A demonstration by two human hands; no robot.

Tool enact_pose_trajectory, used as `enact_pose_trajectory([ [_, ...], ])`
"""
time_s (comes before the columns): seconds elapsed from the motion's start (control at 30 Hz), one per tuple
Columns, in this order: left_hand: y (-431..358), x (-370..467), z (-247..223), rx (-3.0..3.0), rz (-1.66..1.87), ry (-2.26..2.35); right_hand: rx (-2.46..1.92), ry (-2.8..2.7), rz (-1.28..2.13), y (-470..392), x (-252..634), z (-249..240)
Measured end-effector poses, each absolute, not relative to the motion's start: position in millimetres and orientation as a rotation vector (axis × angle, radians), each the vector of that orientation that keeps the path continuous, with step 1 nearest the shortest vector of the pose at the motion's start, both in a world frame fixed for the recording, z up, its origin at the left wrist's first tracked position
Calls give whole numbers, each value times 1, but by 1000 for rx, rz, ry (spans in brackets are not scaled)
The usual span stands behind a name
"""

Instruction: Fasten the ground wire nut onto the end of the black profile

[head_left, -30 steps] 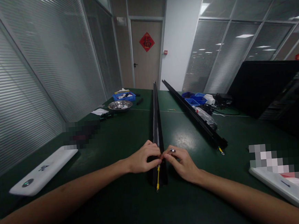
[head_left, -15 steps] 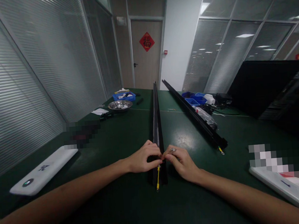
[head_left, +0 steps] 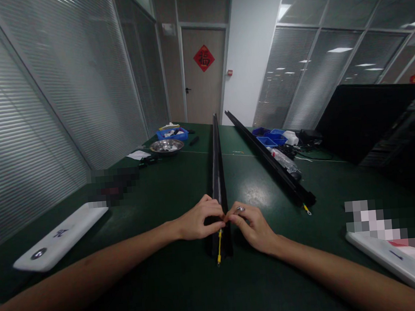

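A long black channel (head_left: pixel 216 169) runs away from me down the middle of the green table. Over its near end, my left hand (head_left: pixel 202 218) is closed, fingertips pinched at the channel. My right hand (head_left: pixel 251 224), with a ring on one finger, is closed too, its fingertips meeting those of the left. Whatever lies between the fingertips is too small to make out. A yellow wire (head_left: pixel 219 248) with a ring terminal comes out below my left fingertips at the channel's near end.
A second black channel (head_left: pixel 271 162) with a yellow-sleeved terminal lies at the right. Beyond it are blue bins (head_left: pixel 277 137) and a plastic-wrapped bundle (head_left: pixel 286 162). A metal bowl (head_left: pixel 166 147) and blue basket (head_left: pixel 172 134) stand back left. White devices (head_left: pixel 61 236) lie on both sides.
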State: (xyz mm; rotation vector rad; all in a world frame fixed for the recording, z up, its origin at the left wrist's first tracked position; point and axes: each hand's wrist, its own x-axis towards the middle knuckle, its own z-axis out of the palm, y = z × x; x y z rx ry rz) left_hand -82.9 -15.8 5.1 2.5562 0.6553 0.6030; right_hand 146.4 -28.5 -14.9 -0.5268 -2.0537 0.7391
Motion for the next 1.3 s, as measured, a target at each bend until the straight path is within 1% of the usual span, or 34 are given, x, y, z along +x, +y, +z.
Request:
enact_pose_trajectory([
  [0.4, -15, -83, 4, 2564, 598, 647, -587, -2056, 723, -32, 146, -12],
  [1.3, -16, -83, 5, 2545, 615, 650, -567, -2062, 736, -31, 147, -13],
])
